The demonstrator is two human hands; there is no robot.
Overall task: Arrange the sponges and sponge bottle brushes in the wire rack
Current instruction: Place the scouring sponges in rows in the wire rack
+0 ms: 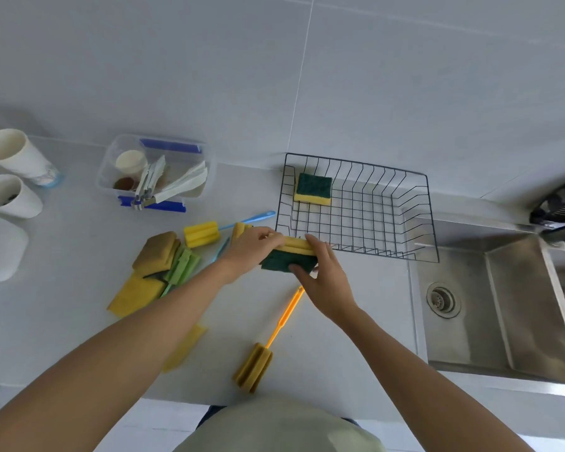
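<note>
A black wire rack (402,223) stands on the counter against the wall, with one yellow-and-green sponge (313,188) in its back left corner. Just in front of the rack's left side, my left hand (252,249) and my right hand (323,282) together hold a yellow sponge with a green scouring face (286,260). A pile of yellow, brown and green sponges (154,272) lies to the left. A blue-handled brush with a yellow sponge head (201,234) lies behind my left hand. An orange-handled sponge brush (265,350) lies near the counter's front edge.
A steel sink (503,305) is sunk into the counter at the right. A clear plastic box (111,164) holding cups and utensils stands at the back left, with two white cups (10,177) further left. A flat yellow sponge (183,350) lies partly under my left forearm.
</note>
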